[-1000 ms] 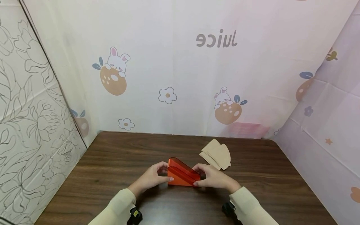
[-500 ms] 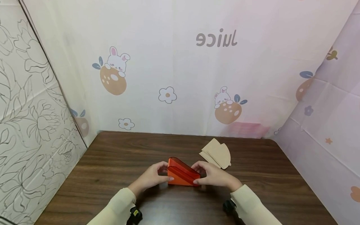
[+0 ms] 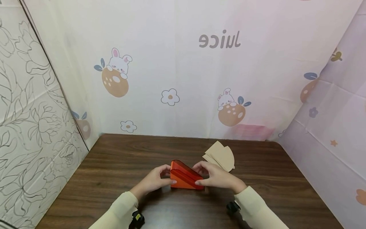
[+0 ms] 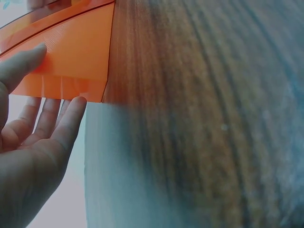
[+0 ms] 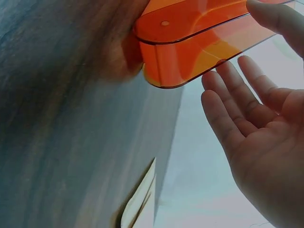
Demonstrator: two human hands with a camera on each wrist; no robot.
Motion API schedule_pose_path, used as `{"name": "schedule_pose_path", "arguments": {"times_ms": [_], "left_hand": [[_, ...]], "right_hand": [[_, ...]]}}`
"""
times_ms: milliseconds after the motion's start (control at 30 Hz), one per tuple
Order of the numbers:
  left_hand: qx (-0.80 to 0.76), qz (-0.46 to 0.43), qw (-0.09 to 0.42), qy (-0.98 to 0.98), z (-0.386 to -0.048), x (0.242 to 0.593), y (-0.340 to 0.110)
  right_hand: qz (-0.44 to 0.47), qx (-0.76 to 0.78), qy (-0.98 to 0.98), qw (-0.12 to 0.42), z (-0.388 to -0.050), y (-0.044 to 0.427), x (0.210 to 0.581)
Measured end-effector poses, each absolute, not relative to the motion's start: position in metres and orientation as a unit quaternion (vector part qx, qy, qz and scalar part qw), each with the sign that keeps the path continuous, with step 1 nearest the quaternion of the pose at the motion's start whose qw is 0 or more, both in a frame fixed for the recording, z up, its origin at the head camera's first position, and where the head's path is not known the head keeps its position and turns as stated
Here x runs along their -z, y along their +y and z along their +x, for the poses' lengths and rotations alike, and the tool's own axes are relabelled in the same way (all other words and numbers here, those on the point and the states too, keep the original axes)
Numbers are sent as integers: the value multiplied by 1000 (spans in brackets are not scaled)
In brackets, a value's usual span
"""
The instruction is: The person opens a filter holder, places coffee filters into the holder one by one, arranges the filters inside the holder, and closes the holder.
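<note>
A wedge-shaped, translucent orange-red plastic case (image 3: 183,178) with a darker slanted top stands on the brown wooden table (image 3: 123,159). At its left end my left hand (image 3: 154,180) holds it, thumb on the front face and fingers at the side and back. The left wrist view shows that thumb on the orange face, with the fingertips along an edge. My right hand (image 3: 217,178) straddles the lower right end, thumb in front and fingers behind. In the right wrist view, the fingers lie nearly straight beside the case's edge; how firmly they press cannot be told.
Several beige paper coffee filters (image 3: 220,156) lie overlapping behind my right hand. A patterned cloth backdrop (image 3: 183,70) rises along the table's far edge, and more cloth hangs at both sides.
My right hand has shifted slightly left and away from me along the case, its fingers reaching farther behind it. The left hand and the case stay nearly still.
</note>
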State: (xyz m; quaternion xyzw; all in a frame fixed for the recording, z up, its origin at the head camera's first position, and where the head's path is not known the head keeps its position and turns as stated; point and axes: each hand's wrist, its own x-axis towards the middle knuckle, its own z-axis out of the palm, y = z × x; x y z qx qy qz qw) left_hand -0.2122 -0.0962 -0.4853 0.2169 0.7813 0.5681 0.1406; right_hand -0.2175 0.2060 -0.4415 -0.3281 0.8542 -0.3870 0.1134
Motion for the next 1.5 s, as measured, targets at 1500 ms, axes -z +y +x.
{"name": "schedule_pose_path", "arguments": {"times_ms": [1500], "left_hand": [[-569, 213, 154, 779, -213, 483, -97]], "right_hand": [[-370, 350, 856, 82, -222, 151, 399]]}}
